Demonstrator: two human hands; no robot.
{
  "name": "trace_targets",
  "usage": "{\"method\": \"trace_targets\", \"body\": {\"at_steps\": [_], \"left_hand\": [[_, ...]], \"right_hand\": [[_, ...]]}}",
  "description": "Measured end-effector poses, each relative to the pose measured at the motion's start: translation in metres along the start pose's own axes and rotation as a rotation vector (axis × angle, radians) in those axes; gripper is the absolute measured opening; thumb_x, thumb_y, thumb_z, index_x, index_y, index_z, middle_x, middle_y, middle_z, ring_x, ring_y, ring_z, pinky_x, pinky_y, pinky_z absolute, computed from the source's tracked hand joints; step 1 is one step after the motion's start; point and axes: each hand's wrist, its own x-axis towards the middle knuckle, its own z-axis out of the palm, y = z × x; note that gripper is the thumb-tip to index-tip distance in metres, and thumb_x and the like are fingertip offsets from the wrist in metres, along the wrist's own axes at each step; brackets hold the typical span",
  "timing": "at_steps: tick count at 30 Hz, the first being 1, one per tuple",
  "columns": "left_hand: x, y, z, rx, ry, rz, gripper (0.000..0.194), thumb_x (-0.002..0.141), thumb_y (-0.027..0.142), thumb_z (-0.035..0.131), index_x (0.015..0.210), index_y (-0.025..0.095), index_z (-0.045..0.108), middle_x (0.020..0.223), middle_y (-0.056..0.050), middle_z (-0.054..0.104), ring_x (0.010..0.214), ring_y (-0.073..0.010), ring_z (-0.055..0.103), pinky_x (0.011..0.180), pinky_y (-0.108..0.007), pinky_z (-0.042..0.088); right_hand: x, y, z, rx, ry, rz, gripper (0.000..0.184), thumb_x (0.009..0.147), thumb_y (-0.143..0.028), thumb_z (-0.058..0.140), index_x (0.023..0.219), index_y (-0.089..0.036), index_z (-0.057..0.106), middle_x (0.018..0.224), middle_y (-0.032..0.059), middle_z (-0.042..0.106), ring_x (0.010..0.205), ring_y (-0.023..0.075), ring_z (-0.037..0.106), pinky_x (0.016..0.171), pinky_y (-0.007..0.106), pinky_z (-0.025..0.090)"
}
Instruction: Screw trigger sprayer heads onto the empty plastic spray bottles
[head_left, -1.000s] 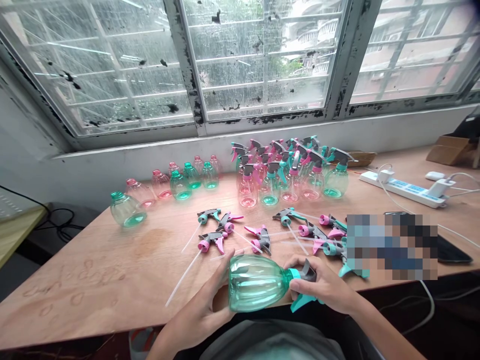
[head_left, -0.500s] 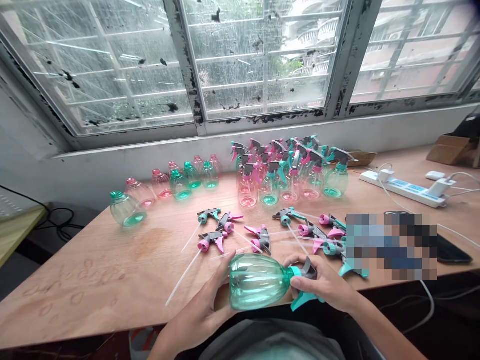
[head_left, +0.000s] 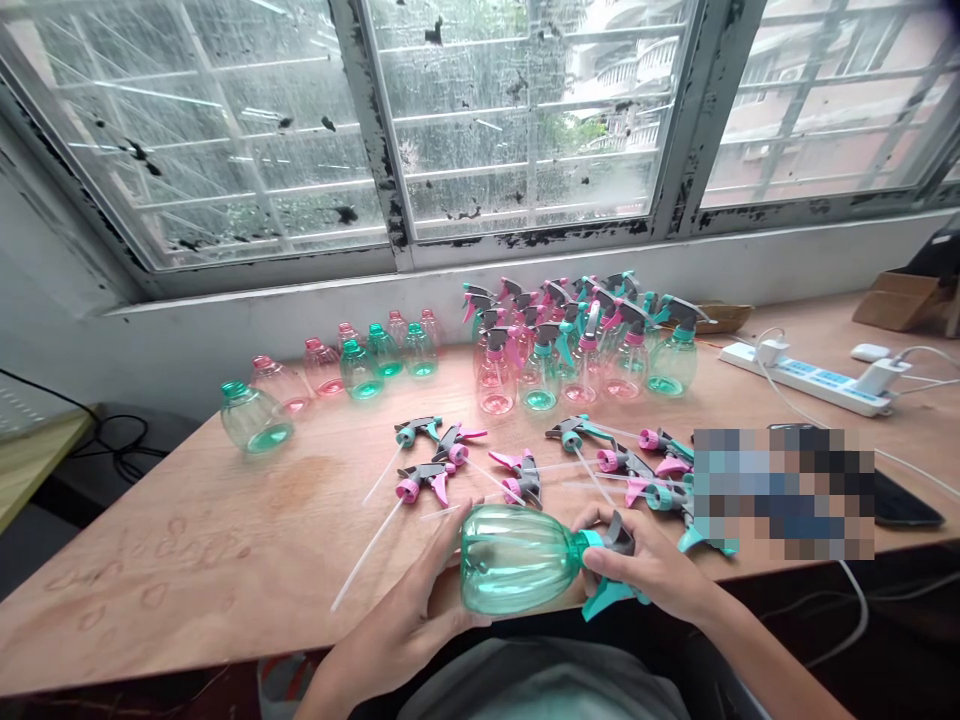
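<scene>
A clear green spray bottle (head_left: pixel 516 560) lies on its side between my hands at the table's front edge, its neck to the right. My left hand (head_left: pixel 424 590) cups the bottle's base end. My right hand (head_left: pixel 637 555) is closed around the neck, where a teal and grey trigger sprayer head (head_left: pixel 611 592) sits on the bottle; its threads are hidden. Just beyond, loose sprayer heads with pink collars (head_left: pixel 420 482) and teal collars (head_left: pixel 574 438) lie with their thin tubes sticking out.
Headless green and pink bottles (head_left: pixel 361 372) stand at the back left. A cluster of bottles with sprayer heads (head_left: pixel 581 350) fills the back middle. A white power strip (head_left: pixel 806 375) with cables is at the right, near a dark phone-like slab (head_left: pixel 911 500) and a blurred-out patch.
The hands keep almost the same place and grip. The right thumb has shifted slightly at the teal collar, and the reflections on the bottle differ a little.
</scene>
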Motion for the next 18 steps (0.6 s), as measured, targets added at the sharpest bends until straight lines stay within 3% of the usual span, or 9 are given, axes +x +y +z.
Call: {"method": "trace_targets", "body": {"at_steps": [5,11,15,18], "left_hand": [[0.003,0.002,0.000,-0.085,-0.013,0.056,0.077,0.103,0.030,0.057,0.163,0.041,0.009,0.173,-0.002,0.019,0.156,-0.0304,0.028,0.127,-0.046,0.030],[0.004,0.013,0.000,-0.108,0.008,-0.005,0.091,0.096,0.026,0.068,0.163,0.041,0.008,0.174,-0.002,0.015,0.158,-0.0322,0.018,0.125,-0.047,0.034],[0.005,0.017,0.000,-0.060,-0.028,-0.049,0.108,0.081,0.021,0.085,0.163,0.036,0.016,0.173,-0.004,0.018,0.159,-0.0360,0.010,0.128,-0.054,0.023],[0.005,0.015,-0.001,-0.011,-0.018,-0.048,0.100,0.087,0.026,0.078,0.164,0.036,0.014,0.172,-0.003,0.021,0.159,-0.0352,0.004,0.128,-0.054,0.018]], "right_hand": [[0.000,-0.003,0.000,0.027,-0.079,0.007,0.035,0.087,-0.045,0.080,0.096,-0.020,0.058,0.067,0.0021,0.081,0.062,0.0177,0.073,0.059,0.025,0.048],[-0.001,-0.005,0.002,-0.021,-0.043,0.011,0.035,0.086,-0.048,0.079,0.096,-0.021,0.058,0.068,0.0024,0.081,0.064,0.0205,0.074,0.060,0.027,0.048],[-0.001,-0.004,0.003,-0.016,-0.034,0.021,0.035,0.086,-0.046,0.080,0.098,-0.021,0.059,0.069,0.0020,0.081,0.067,0.0209,0.074,0.064,0.029,0.050],[-0.001,-0.006,0.003,-0.029,-0.031,0.021,0.035,0.086,-0.047,0.080,0.097,-0.020,0.059,0.069,0.0025,0.080,0.067,0.0210,0.074,0.064,0.030,0.051]]}}
